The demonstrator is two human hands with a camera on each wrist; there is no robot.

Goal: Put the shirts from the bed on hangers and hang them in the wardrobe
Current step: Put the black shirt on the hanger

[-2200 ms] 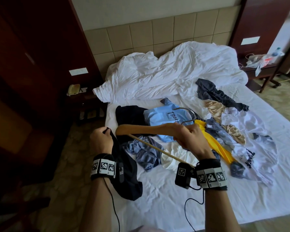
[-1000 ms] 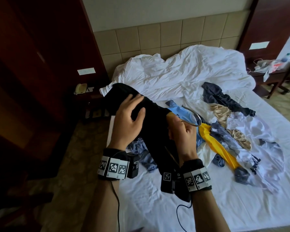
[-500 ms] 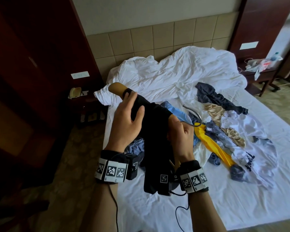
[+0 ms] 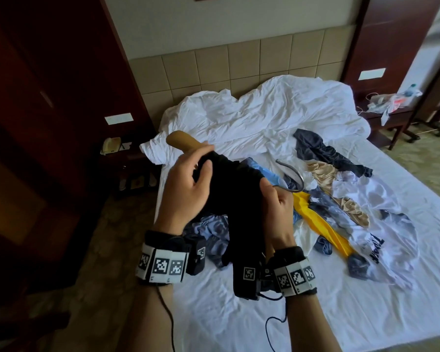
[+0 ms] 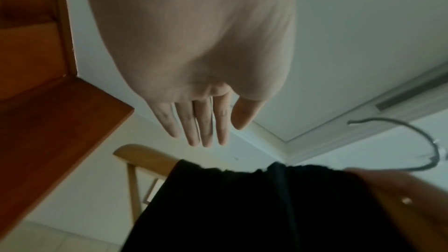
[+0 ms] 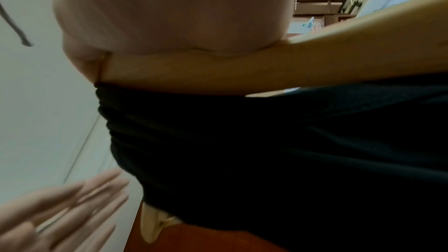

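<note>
We hold a wooden hanger (image 4: 181, 141) above the near left part of the bed (image 4: 277, 313), with a black shirt (image 4: 236, 199) bunched over it. One wooden end sticks out bare at the upper left; the rest of that arm is under black cloth, which hangs down between our wrists. The metal hook (image 4: 294, 177) curves out to the right of the bunch.

Our right hand (image 4: 277, 212) grips the hanger at its middle, just below the hook; the right wrist view shows the palm wrapped over the wooden bar with the shirt gathered right under it. Its fingers are curled around the wood, though the tips are hidden from us.

Our left hand (image 4: 188, 194) is at the shirt's upper edge near the bare end. In the left wrist view its fingers (image 5: 203, 122) are straight and close together, thumb a little apart, just clear of the cloth edge. In the head view the fingertips lie over the black fabric; we cannot tell if they touch it.

On the bed beyond lie more clothes: a light blue shirt (image 4: 267, 174) just behind the black one, a yellow shirt (image 4: 320, 224), a white shirt (image 4: 391, 237) with dark print, a dark one (image 4: 323, 151) farther back, and a grey-blue one (image 4: 214, 232) under our wrists. A crumpled white duvet (image 4: 252, 115) lies at the headboard.
</note>
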